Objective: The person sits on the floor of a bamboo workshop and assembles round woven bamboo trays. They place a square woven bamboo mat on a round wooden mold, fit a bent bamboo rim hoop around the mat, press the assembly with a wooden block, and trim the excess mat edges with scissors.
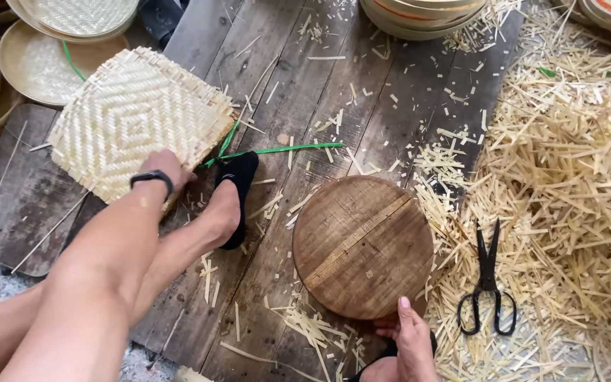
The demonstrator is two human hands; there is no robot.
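Observation:
My left hand (166, 168) reaches out to the near edge of a square woven bamboo mat (138, 120) and grips it; a black band sits on that wrist. My right hand (408, 338) rests at the near rim of a round wooden board (362, 244), thumb on the rim, fingers closed under it. My foot in a black sock (235, 185) stands between the mat and the board. A green strip (277, 150) lies under the mat's right corner.
Black scissors (488, 283) lie right of the board on a heap of bamboo offcuts (567, 184). Stacks of round woven trays stand at the top left (72, 28) and top centre (419, 14). Dark wooden planks (319, 106) form the floor.

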